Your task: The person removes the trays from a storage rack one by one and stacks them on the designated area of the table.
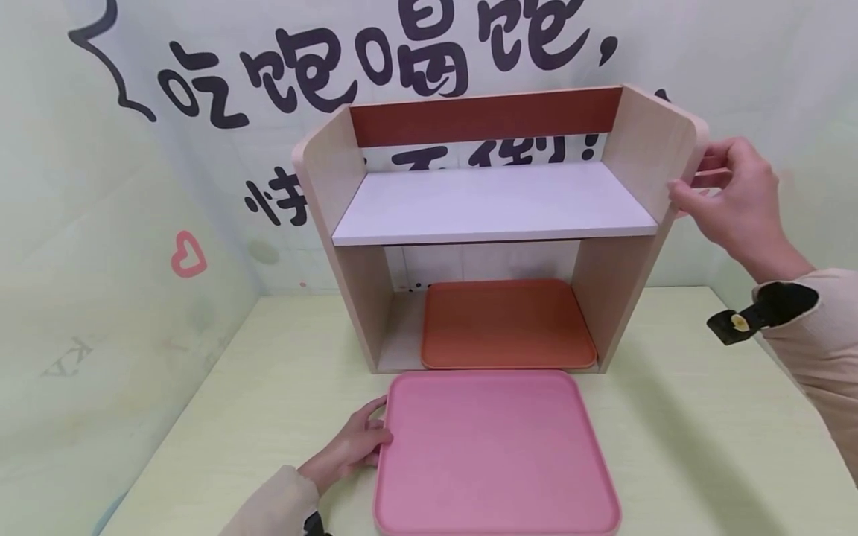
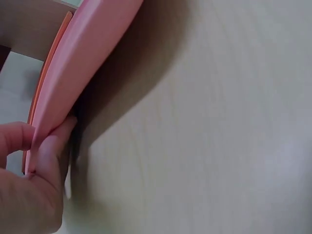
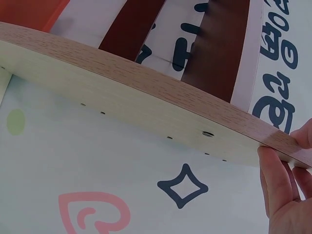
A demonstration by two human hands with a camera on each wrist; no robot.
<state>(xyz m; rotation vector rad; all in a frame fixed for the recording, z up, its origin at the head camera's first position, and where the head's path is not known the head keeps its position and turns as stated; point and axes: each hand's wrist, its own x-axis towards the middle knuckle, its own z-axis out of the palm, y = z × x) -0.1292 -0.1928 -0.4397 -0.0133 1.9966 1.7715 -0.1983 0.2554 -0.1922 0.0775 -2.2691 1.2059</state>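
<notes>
A pink tray [image 1: 496,450] lies in front of a small wooden shelf [image 1: 492,201]. My left hand [image 1: 354,441] pinches the tray's left rim, thumb on top and fingers underneath; the left wrist view shows the same pink tray [image 2: 90,53] edge raised off the tabletop there. On the shelf's lower level sits an orange tray [image 1: 506,324]. High on the right, my right hand [image 1: 744,197] holds the front edge of the shelf's right side panel [image 1: 660,152]. In the right wrist view, thumb and fingers of the right hand [image 3: 290,187] lie on opposite sides of that panel [image 3: 161,102].
The shelf's white middle board [image 1: 492,201] spans between both side panels, with a reddish-brown back rail [image 1: 485,117] above. Behind stands a printed wall cloth [image 1: 221,45] with dark lettering. A pale wooden tabletop [image 1: 295,357] lies under everything.
</notes>
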